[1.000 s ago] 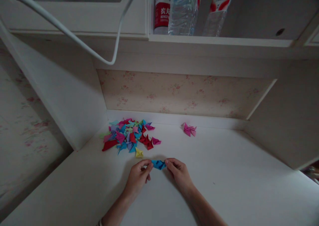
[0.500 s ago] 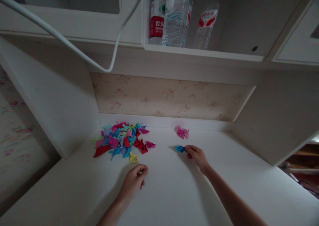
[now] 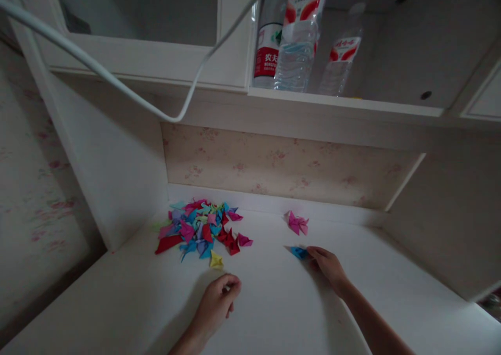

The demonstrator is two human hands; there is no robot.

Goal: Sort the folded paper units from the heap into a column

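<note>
My right hand (image 3: 327, 267) pinches the right end of a small blue folded paper piece (image 3: 298, 252), low at the white desktop. Just behind it lies a pink origami crane (image 3: 297, 223). My left hand (image 3: 219, 298) rests lower left with fingers curled and thumb meeting forefinger; nothing shows in them. Closest to that hand is a yellow folded paper piece (image 3: 216, 260). Beyond, at the left back, spreads a pile of colourful origami cranes (image 3: 201, 229) in red, blue, pink, purple and green.
Over the white desktop (image 3: 270, 313) hangs a cabinet shelf (image 3: 352, 106) holding several plastic bottles (image 3: 295, 57). A white bent rod (image 3: 129, 95) crosses the upper left. Side panels (image 3: 117, 172) close in the desk, with floral wallpaper (image 3: 266, 162) at the back.
The view has shifted, so the whole scene sits lower and further right. My right hand still has the blue paper piece, now turned slightly. My left hand keeps its curled pose.
</note>
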